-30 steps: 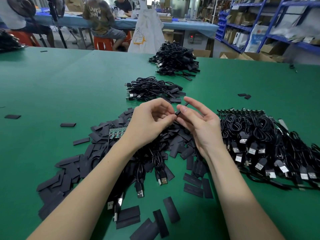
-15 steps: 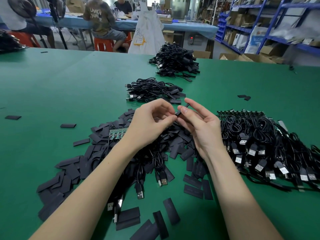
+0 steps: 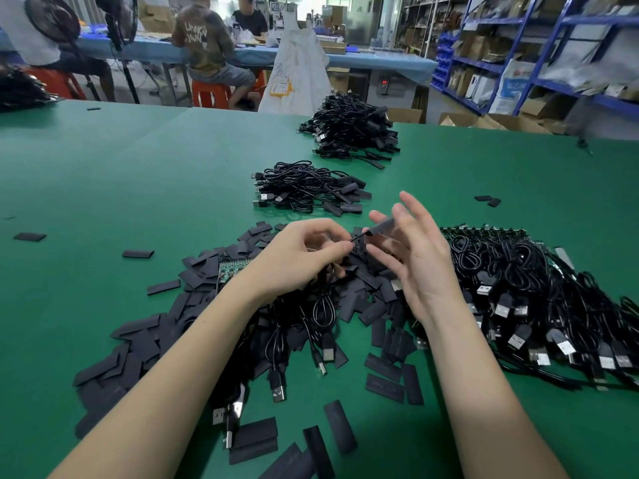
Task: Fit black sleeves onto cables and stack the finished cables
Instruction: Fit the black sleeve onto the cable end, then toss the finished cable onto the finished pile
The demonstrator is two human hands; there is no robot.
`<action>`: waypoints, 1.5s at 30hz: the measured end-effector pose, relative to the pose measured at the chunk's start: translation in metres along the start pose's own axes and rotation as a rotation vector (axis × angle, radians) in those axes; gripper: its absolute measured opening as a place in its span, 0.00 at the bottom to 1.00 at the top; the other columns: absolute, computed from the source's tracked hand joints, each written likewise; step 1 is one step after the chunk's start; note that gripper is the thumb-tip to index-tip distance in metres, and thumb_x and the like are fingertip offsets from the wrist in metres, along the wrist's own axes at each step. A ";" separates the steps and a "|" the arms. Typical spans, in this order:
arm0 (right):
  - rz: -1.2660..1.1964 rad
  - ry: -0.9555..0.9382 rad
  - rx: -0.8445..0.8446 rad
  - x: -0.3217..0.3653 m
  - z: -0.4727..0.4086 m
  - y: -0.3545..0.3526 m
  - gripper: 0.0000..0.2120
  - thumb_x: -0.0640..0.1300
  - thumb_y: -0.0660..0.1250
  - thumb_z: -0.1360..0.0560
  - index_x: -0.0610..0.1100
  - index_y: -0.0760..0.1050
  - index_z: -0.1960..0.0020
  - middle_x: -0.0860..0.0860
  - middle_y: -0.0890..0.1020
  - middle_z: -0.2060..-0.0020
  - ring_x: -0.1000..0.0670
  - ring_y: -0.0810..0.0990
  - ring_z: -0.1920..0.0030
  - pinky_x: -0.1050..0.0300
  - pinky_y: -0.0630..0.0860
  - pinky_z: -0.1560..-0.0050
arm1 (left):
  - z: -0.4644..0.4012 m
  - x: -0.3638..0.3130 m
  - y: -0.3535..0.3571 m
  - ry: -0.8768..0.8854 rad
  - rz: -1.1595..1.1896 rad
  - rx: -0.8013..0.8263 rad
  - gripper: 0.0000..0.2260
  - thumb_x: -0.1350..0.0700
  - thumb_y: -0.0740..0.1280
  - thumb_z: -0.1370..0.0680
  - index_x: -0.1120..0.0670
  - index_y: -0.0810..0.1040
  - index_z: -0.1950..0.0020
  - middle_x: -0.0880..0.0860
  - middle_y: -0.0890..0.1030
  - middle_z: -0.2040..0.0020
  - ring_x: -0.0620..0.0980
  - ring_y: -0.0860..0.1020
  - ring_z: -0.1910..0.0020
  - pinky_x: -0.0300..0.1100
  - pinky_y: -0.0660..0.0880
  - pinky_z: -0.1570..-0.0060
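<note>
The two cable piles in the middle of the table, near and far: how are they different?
The near cable pile is low and spread flat; the far cable pile is heaped taller. The near one lies just past the hands; the far one sits by the table's back edge. Both are black cables wearing sleeves.

Setting: small electronics assembly workshop with attached stockroom. Large green work table (image 3: pixel 138 174) carries bulk heaps of black USB cables (image 3: pixel 539 299), loose black sleeves (image 3: pixel 145 344), sorted cable stacks (image 3: pixel 307 186). Behind: seated workers (image 3: pixel 207 46) on orange stools (image 3: pixel 209 93) at blue bench (image 3: pixel 363 60). Right: blue steel shelving (image 3: pixel 553 39) packed with cartons; open cardboard boxes (image 3: pixel 498 121) on floor.
</note>
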State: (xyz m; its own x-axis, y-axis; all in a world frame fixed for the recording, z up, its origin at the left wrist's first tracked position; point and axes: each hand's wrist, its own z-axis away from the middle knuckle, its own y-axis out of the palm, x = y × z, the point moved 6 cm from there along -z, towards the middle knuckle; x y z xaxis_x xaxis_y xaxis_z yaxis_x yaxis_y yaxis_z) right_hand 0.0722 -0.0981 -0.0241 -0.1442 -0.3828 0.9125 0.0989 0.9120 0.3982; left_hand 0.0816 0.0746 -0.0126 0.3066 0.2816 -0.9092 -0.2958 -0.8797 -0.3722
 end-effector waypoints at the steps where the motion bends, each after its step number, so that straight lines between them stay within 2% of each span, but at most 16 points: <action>1: -0.017 0.011 -0.008 0.000 -0.001 -0.002 0.16 0.52 0.68 0.19 0.55 0.73 0.33 0.48 0.87 0.46 0.45 0.86 0.46 0.56 0.83 0.53 | 0.000 -0.002 0.000 -0.004 0.040 -0.018 0.03 0.56 0.69 0.19 0.54 0.80 0.49 0.59 0.77 0.61 0.51 0.85 0.64 0.43 0.80 0.58; 4: -0.068 0.045 -0.052 0.000 -0.002 -0.007 0.14 0.55 0.64 0.18 0.53 0.71 0.34 0.48 0.87 0.47 0.42 0.87 0.47 0.54 0.84 0.55 | -0.006 -0.014 -0.004 -0.009 0.136 -0.090 0.03 0.56 0.67 0.18 0.54 0.80 0.49 0.54 0.76 0.59 0.51 0.80 0.70 0.43 0.80 0.66; 7: -0.043 0.066 -0.052 -0.002 -0.003 -0.011 0.16 0.56 0.63 0.17 0.52 0.70 0.33 0.48 0.87 0.47 0.43 0.87 0.48 0.54 0.84 0.55 | -0.032 -0.028 -0.019 0.057 -0.065 -0.171 0.04 0.52 0.67 0.18 0.48 0.81 0.51 0.46 0.77 0.64 0.47 0.75 0.72 0.42 0.74 0.69; 10: -0.007 0.089 -0.046 -0.005 -0.004 -0.011 0.17 0.55 0.63 0.17 0.49 0.71 0.32 0.49 0.88 0.49 0.46 0.87 0.49 0.56 0.84 0.57 | -0.074 -0.042 -0.037 0.131 -0.366 -0.222 0.05 0.52 0.66 0.19 0.47 0.80 0.52 0.44 0.73 0.70 0.42 0.69 0.73 0.40 0.69 0.66; 12: 0.005 0.107 -0.042 -0.007 -0.003 -0.011 0.17 0.54 0.64 0.18 0.48 0.73 0.33 0.48 0.88 0.50 0.47 0.87 0.53 0.58 0.82 0.60 | -0.106 -0.045 -0.043 0.145 -0.601 -0.226 0.05 0.53 0.65 0.19 0.47 0.80 0.50 0.45 0.79 0.63 0.42 0.76 0.63 0.43 0.74 0.58; 13: 0.011 0.115 -0.037 -0.007 -0.003 -0.010 0.17 0.54 0.64 0.18 0.48 0.73 0.34 0.48 0.88 0.50 0.48 0.87 0.55 0.59 0.82 0.61 | -0.122 -0.041 -0.044 0.133 -0.695 -0.215 0.06 0.53 0.64 0.19 0.48 0.80 0.48 0.48 0.82 0.56 0.46 0.79 0.55 0.46 0.77 0.52; 16: 0.046 0.134 -0.025 -0.010 -0.004 -0.009 0.15 0.54 0.65 0.18 0.48 0.75 0.36 0.48 0.88 0.51 0.50 0.86 0.58 0.59 0.82 0.62 | -0.160 -0.018 -0.041 0.112 -0.940 -0.193 0.09 0.54 0.62 0.18 0.49 0.81 0.43 0.55 0.81 0.43 0.58 0.76 0.40 0.52 0.74 0.42; 20: 0.093 0.140 -0.006 -0.013 -0.006 -0.008 0.13 0.53 0.65 0.18 0.49 0.76 0.37 0.47 0.88 0.52 0.51 0.85 0.60 0.60 0.81 0.62 | -0.178 0.018 -0.033 0.154 -1.138 -0.131 0.10 0.52 0.63 0.17 0.48 0.81 0.40 0.56 0.75 0.38 0.58 0.69 0.35 0.52 0.66 0.39; 24: 0.116 0.149 -0.008 -0.015 -0.008 -0.011 0.12 0.53 0.64 0.18 0.49 0.77 0.38 0.47 0.88 0.53 0.52 0.85 0.61 0.61 0.81 0.63 | -0.176 0.042 -0.036 0.213 -1.344 -0.187 0.09 0.50 0.65 0.19 0.45 0.85 0.44 0.53 0.73 0.43 0.57 0.69 0.39 0.52 0.65 0.41; 28: 0.119 0.158 -0.015 -0.017 -0.008 -0.012 0.12 0.51 0.64 0.18 0.48 0.77 0.38 0.47 0.88 0.54 0.52 0.84 0.62 0.61 0.80 0.64 | -0.171 0.063 -0.036 0.068 -1.255 -0.107 0.13 0.51 0.65 0.19 0.46 0.80 0.35 0.55 0.74 0.39 0.57 0.70 0.35 0.52 0.67 0.38; 32: 0.126 0.160 -0.013 -0.015 -0.006 -0.010 0.11 0.51 0.64 0.17 0.48 0.77 0.39 0.48 0.88 0.55 0.53 0.84 0.63 0.62 0.80 0.65 | -0.149 0.050 -0.035 0.096 -1.143 -0.172 0.17 0.47 0.64 0.19 0.49 0.74 0.31 0.55 0.73 0.35 0.57 0.69 0.32 0.55 0.65 0.34; 34: 0.136 0.161 -0.015 -0.014 -0.006 -0.010 0.10 0.50 0.65 0.18 0.48 0.77 0.39 0.48 0.88 0.56 0.53 0.84 0.63 0.63 0.80 0.65 | -0.130 0.037 -0.038 0.098 -1.051 -0.221 0.16 0.47 0.65 0.20 0.50 0.75 0.33 0.55 0.74 0.36 0.56 0.70 0.34 0.54 0.67 0.35; 37: 0.154 0.171 -0.016 -0.013 -0.004 -0.008 0.10 0.50 0.65 0.18 0.48 0.78 0.39 0.48 0.88 0.55 0.53 0.84 0.63 0.62 0.80 0.64 | -0.097 0.024 -0.046 0.044 -0.837 -0.208 0.11 0.47 0.66 0.20 0.49 0.78 0.40 0.53 0.76 0.40 0.54 0.73 0.38 0.51 0.71 0.38; 40: 0.193 0.181 -0.009 -0.015 -0.003 -0.007 0.08 0.48 0.65 0.18 0.48 0.79 0.41 0.48 0.88 0.55 0.53 0.84 0.63 0.63 0.80 0.64 | -0.059 0.020 -0.055 -0.002 -0.693 -0.182 0.07 0.47 0.65 0.19 0.49 0.79 0.48 0.47 0.79 0.52 0.50 0.78 0.49 0.44 0.73 0.49; 42: 0.221 0.195 0.003 -0.017 -0.002 -0.003 0.08 0.46 0.65 0.18 0.47 0.80 0.42 0.49 0.88 0.56 0.53 0.84 0.63 0.63 0.80 0.64 | -0.036 0.026 -0.064 -0.067 -0.699 -0.172 0.09 0.46 0.62 0.17 0.49 0.77 0.52 0.44 0.78 0.58 0.49 0.77 0.55 0.43 0.71 0.55; 45: 0.288 0.200 0.050 -0.021 0.000 0.007 0.07 0.45 0.66 0.18 0.46 0.81 0.44 0.49 0.88 0.58 0.53 0.83 0.64 0.64 0.79 0.65 | -0.014 0.043 -0.074 -0.168 -0.828 -0.140 0.12 0.44 0.58 0.16 0.48 0.72 0.55 0.47 0.77 0.61 0.52 0.76 0.59 0.45 0.71 0.59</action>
State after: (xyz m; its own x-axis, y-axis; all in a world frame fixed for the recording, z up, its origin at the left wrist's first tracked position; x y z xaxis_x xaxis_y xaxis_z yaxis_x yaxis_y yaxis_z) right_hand 0.0755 -0.0835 -0.0409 0.0783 -0.1258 0.9890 0.0581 0.9909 0.1214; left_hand 0.1296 0.1466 -0.0215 0.2331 0.8976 -0.3741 0.0824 -0.4015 -0.9121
